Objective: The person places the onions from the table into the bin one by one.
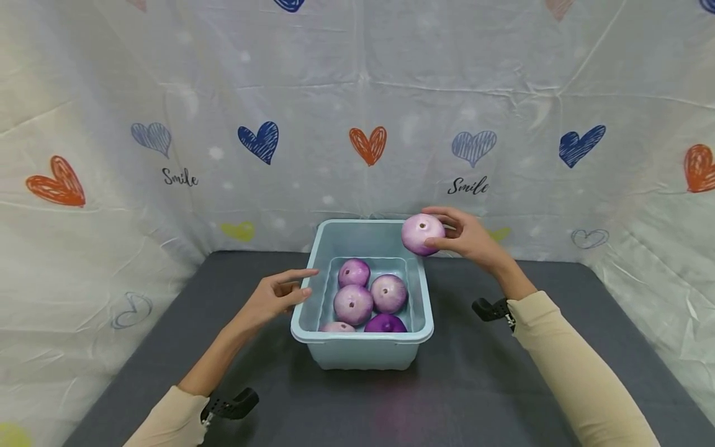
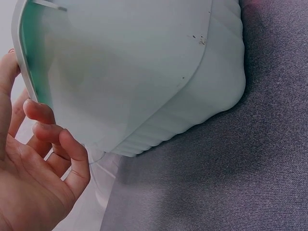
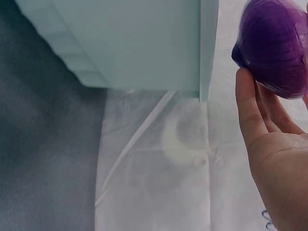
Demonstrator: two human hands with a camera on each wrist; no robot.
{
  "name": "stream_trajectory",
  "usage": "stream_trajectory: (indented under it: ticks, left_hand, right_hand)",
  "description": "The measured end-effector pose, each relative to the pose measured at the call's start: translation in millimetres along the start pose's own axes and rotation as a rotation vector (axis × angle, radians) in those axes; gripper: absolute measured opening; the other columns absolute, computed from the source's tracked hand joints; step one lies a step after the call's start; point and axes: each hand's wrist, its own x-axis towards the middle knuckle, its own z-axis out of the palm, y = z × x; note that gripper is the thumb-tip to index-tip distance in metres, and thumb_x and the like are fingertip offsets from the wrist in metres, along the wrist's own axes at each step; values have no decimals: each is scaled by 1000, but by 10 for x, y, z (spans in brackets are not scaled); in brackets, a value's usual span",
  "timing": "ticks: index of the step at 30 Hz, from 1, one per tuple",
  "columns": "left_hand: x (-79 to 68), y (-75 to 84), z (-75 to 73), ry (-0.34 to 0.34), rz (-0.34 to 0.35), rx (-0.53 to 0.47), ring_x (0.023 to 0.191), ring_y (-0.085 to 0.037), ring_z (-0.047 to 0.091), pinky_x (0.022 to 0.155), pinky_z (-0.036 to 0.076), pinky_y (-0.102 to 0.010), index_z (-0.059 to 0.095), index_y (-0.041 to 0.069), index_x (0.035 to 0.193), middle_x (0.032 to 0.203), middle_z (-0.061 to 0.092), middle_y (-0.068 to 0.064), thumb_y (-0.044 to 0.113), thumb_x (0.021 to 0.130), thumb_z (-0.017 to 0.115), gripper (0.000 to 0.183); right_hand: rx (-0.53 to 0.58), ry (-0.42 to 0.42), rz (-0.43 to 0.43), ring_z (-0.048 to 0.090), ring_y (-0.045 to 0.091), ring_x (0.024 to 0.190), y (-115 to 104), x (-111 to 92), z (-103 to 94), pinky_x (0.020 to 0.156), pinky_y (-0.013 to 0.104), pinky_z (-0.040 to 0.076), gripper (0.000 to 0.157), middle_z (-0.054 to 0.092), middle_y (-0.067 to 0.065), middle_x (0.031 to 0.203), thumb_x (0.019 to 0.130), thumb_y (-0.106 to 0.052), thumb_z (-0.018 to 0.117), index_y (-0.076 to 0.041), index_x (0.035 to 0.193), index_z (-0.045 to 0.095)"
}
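My right hand [image 1: 466, 239] holds a purple onion [image 1: 422, 234] above the right back corner of a pale blue plastic bin [image 1: 368, 357]. In the right wrist view, the held onion [image 3: 274, 45] is deep purple and glossy, with a pointed end by the fingertips. My left hand [image 1: 279, 295] is at the bin's left side, index finger reaching to the rim and the other fingers loosely bent. Several purple onions lie inside the bin, among them a pale one [image 1: 353, 304] and a dark one [image 1: 385, 323]; the front wall partly hides the nearest ones.
The bin stands on a dark grey tabletop [image 1: 475, 385]. Behind the table hangs a white sheet [image 1: 313, 74] printed with hearts and the word Smile. Each wrist wears a black strap-mounted device, such as the right wrist device [image 1: 491, 309].
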Motion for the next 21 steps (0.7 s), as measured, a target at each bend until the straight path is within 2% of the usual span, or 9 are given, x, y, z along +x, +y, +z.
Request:
stream_trajectory:
  ticks: [3, 8, 11, 17, 21]
  left_hand:
    - [7, 13, 1, -1, 0, 1, 67, -29, 49, 63, 48, -35, 60, 13, 144, 74, 53, -19, 17, 101, 66, 43]
    - [1, 19, -5, 1, 9, 5, 64, -15, 48, 63, 47, -35, 60, 12, 144, 71, 54, -7, 15, 101, 66, 43]
    - [-2, 18, -8, -4, 14, 0, 62, -14, 47, 62, 46, -35, 60, 11, 144, 70, 53, -7, 15, 102, 66, 43]
    - [7, 18, 2, -15, 24, -15, 60, -14, 46, 60, 43, -35, 59, 10, 144, 72, 49, -26, 14, 102, 65, 43]
    - [5, 7, 0, -12, 26, -19, 60, -14, 47, 59, 42, -35, 60, 10, 144, 70, 52, -16, 14, 102, 65, 43]
  right_hand:
    - [22, -8, -2, 56, 32, 123, -8, 65, 42, 90, 38, 52, 62, 53, 16, 140, 88, 0, 79, -2, 145, 53]
    - [4, -21, -2, 57, 31, 122, 13, 191, 92, 91, 38, 52, 61, 53, 13, 141, 89, -1, 78, -3, 145, 54]
    - [1, -32, 0, 57, 31, 122, 21, 247, 123, 91, 38, 52, 61, 53, 14, 141, 89, -1, 78, -2, 145, 53]
    - [39, -66, -8, 53, 40, 126, 48, 284, 142, 93, 39, 51, 61, 48, 24, 144, 92, 0, 75, -1, 147, 49]
    - [79, -86, -20, 43, 49, 133, 79, 250, 109, 97, 41, 49, 61, 42, 31, 147, 95, 1, 70, 1, 150, 44]
